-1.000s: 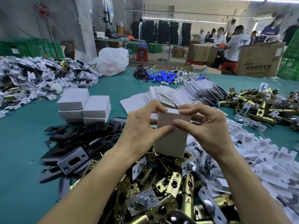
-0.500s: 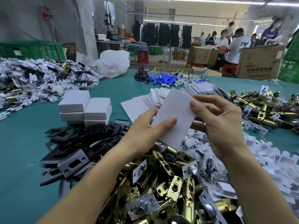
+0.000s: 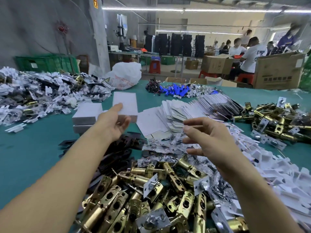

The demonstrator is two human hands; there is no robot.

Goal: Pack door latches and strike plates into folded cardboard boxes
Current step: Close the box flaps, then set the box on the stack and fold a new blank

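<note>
nearest, a heap of brass door latches covers the front of the green table, with black strike plates just left of it under the left forearm. the right hand hovers above the bagged screws, fingers spread and loose, holding nothing. the left hand is stretched forward and pinches a closed white box, thumb on top, fingers beneath, just right of the stacked white boxes. cannot tell if the box rests on anything below. likely risks: the grip is only on the near edge, so the box may tip or slip out. set down off-square, it could knock the stack crooked. a loosely tucked flap could pop open under whatever is packed inside. the right hand, lowered unwatched, could snag the bags or scatter the flat box blanks beyond.
</note>
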